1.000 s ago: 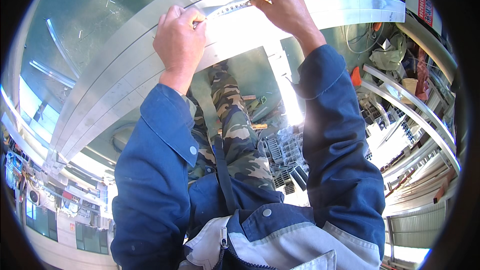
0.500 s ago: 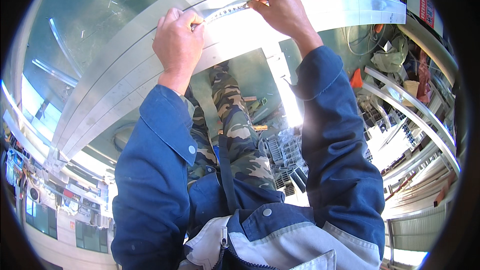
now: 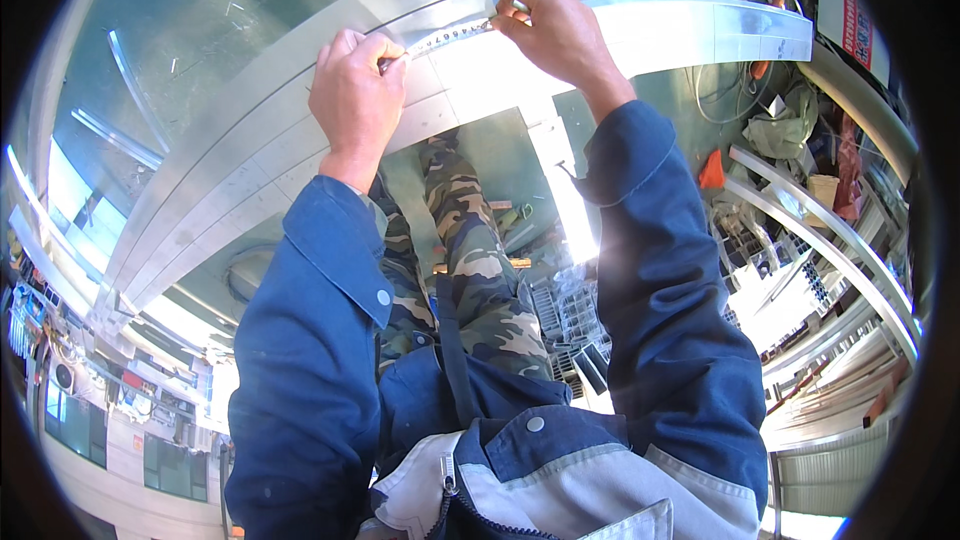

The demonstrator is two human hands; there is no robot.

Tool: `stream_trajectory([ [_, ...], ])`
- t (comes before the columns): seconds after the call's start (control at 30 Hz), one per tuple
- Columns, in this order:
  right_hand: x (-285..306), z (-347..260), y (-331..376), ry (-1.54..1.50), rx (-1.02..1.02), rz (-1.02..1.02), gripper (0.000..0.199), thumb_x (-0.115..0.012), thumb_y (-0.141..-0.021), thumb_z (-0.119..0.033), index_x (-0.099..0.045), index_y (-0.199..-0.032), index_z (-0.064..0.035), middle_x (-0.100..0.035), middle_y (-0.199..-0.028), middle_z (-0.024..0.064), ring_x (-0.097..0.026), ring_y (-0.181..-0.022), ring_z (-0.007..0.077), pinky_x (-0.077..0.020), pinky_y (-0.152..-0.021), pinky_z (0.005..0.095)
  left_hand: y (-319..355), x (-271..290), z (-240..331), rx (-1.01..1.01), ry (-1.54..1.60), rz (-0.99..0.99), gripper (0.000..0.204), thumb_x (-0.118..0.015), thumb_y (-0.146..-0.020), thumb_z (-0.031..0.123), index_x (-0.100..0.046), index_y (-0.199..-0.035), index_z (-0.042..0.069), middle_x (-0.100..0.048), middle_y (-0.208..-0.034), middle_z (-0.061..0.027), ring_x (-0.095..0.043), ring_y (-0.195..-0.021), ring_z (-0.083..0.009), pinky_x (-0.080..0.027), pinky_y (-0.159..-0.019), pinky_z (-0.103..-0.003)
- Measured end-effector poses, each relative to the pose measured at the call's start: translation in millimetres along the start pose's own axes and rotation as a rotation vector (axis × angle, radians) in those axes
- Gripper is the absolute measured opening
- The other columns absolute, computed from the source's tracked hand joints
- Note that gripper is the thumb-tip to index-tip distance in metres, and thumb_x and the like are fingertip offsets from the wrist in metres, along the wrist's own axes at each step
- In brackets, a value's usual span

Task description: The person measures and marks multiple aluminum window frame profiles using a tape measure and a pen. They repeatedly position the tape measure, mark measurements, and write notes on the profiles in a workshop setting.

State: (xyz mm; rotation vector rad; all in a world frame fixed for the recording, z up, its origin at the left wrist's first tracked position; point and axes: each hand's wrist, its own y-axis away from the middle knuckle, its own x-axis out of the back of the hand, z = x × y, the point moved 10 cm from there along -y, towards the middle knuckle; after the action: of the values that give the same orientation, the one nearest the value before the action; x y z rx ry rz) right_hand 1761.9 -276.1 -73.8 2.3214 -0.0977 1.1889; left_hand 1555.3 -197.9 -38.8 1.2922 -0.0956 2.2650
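Observation:
A pale tape measure strip (image 3: 450, 37) with dark markings stretches between my two hands, over a long silvery metal profile (image 3: 690, 30). My left hand (image 3: 358, 95) is closed at the left end of the strip, and a small dark piece shows between thumb and forefinger. At the strip's other end my right hand (image 3: 560, 38) is closed, pinching it with the fingertips. A short, thin, pale stick-like thing (image 3: 520, 6) also pokes out from the right fingers; its kind cannot be made out. Glare washes out part of the metal under the strip.
More long metal profiles (image 3: 230, 140) lie side by side at the left. Below them are my legs in camouflage trousers (image 3: 470, 240). Black and grey plastic parts (image 3: 570, 310) lie on the floor. Cables, cloth and an orange piece (image 3: 711, 164) clutter the right, near curved metal strips (image 3: 820, 240).
The metal profile and both hands sit slightly lower in the picture. Both hands keep their grip on the strip, which stays stretched between them.

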Motion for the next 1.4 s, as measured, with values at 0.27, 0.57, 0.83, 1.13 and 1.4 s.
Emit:
stream_trajectory([
  [0.27,0.7,-9.7,0.2,0.018,0.017,-0.023,0.028,-0.073,-0.094,-0.034,-0.078,-0.109,-0.0114,-0.071,-0.100,0.0127,-0.070,-0.091,0.0316,-0.0561,-0.080,0.0405,3.7,3.2,-10.8,0.022,0.024,0.029,0.014,-0.082,-0.075,0.011,-0.070,-0.081,0.017,-0.061,-0.083,0.0016,-0.060,-0.084,-0.0254,-0.051,-0.070,-0.038],
  [0.57,6.7,8.1,-22.8,-0.384,-0.087,0.019,0.043,-0.065,-0.100,-0.045,-0.073,-0.125,-0.0115,-0.075,-0.110,0.0122,-0.070,-0.098,0.0258,-0.0582,-0.079,0.0310,6.5,0.9,-32.9,0.088,0.358,0.007,0.008,-0.080,-0.080,0.010,-0.072,-0.080,0.012,-0.067,-0.086,0.0022,-0.060,-0.080,-0.0217,-0.049,-0.072,-0.036],
  [0.83,-10.6,2.6,-36.5,-0.424,-0.107,-0.039,0.043,-0.063,-0.102,-0.044,-0.073,-0.125,-0.0092,-0.074,-0.103,0.0089,-0.067,-0.092,0.0217,-0.0553,-0.072,0.0273,7.7,5.7,-16.5,0.008,0.235,-0.044,0.007,-0.079,-0.080,0.006,-0.073,-0.083,0.008,-0.069,-0.087,0.0001,-0.061,-0.077,-0.0184,-0.049,-0.075,-0.033],
  [1.13,-12.8,2.7,-36.6,-0.382,-0.097,-0.034,0.042,-0.062,-0.103,-0.043,-0.073,-0.123,-0.0082,-0.073,-0.099,0.0088,-0.067,-0.086,0.0203,-0.0539,-0.068,0.0273,11.7,5.8,-8.7,-0.054,0.160,-0.033,0.010,-0.080,-0.079,0.008,-0.072,-0.083,0.011,-0.070,-0.090,0.0014,-0.060,-0.082,-0.0197,-0.047,-0.081,-0.033],
  [1.4,-10.9,4.0,-38.1,-0.395,-0.067,0.017,0.039,-0.064,-0.102,-0.043,-0.077,-0.115,-0.0093,-0.076,-0.096,0.0126,-0.070,-0.083,0.0253,-0.0566,-0.076,0.0356,11.2,4.1,-8.0,-0.059,0.136,-0.031,0.009,-0.080,-0.080,0.009,-0.071,-0.083,0.011,-0.069,-0.089,0.0012,-0.060,-0.082,-0.0207,-0.046,-0.081,-0.033],
])
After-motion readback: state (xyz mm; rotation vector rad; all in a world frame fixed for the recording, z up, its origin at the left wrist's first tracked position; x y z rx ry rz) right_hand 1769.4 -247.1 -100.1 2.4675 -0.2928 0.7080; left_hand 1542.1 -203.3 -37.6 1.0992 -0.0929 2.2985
